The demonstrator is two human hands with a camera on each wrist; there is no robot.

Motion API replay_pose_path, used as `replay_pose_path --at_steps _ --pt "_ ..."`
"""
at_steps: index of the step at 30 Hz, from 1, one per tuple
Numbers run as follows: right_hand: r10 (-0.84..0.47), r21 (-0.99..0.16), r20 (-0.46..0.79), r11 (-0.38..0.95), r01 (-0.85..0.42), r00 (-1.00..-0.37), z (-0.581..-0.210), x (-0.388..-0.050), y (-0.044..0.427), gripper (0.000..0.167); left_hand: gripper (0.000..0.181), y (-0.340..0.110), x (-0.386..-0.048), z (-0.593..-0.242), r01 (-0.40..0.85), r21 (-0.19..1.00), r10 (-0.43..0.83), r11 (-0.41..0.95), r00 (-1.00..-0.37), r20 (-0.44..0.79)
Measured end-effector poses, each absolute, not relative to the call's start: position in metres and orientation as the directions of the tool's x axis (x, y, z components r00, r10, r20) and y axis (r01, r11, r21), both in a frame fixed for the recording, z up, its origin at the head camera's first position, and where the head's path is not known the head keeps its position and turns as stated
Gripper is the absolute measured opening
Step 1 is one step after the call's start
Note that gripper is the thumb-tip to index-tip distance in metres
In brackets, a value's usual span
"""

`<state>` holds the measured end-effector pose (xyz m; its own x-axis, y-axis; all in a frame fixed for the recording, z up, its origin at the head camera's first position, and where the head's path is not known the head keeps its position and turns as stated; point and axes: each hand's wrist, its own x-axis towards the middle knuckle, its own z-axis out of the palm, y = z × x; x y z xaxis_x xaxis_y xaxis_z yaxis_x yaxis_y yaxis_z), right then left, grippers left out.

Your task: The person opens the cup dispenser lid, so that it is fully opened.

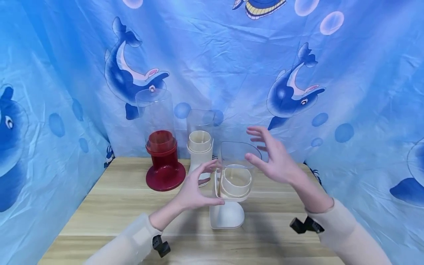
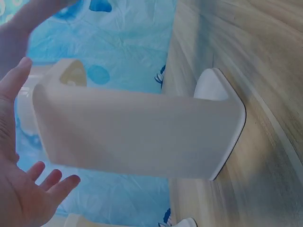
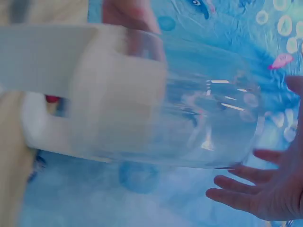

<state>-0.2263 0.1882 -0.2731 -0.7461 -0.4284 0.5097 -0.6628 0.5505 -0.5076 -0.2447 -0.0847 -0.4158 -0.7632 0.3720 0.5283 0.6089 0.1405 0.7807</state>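
Note:
Nearest to both hands, a white stand [image 1: 227, 216] with a flat rounded foot stands upright on the table. A clear open-topped container [image 1: 241, 152] sits in its upper part, around a cream ring [image 1: 236, 181]. My left hand [image 1: 194, 189] is at the left of the stand's top, thumb and fingers spread apart; whether it touches the stand is hard to tell. To the right of the clear container hovers my right hand [image 1: 276, 160], fingers loosely extended and holding nothing. In the right wrist view, its fingers [image 3: 236, 196] are near the container's rim.
A red stand [image 1: 165, 178] with a tall clear cylinder [image 1: 154, 110] is at the back left. Beside it stands another cream stand [image 1: 200, 157] with a clear top. The wooden table [image 1: 126, 213] ends at a blue dolphin curtain [image 1: 212, 66].

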Motion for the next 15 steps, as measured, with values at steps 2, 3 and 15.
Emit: replay_pose_path --at_steps 2,3,15 --pt "-0.489 -0.437 0.462 0.601 -0.669 -0.740 -0.256 -0.227 0.180 0.075 0.115 -0.083 -0.247 -0.417 0.615 0.776 0.398 0.139 -0.753 0.525" --pt "-0.522 -0.402 0.430 0.621 -0.673 -0.737 -0.250 -0.228 0.175 0.079 0.117 -0.083 -0.248 -0.417 0.616 0.776 0.403 0.133 -0.749 0.525" --pt "-0.695 -0.149 0.172 0.682 -0.716 -0.698 -0.240 -0.237 0.145 0.098 0.119 -0.078 -0.259 -0.424 0.581 0.809 0.484 0.087 -0.735 0.475"
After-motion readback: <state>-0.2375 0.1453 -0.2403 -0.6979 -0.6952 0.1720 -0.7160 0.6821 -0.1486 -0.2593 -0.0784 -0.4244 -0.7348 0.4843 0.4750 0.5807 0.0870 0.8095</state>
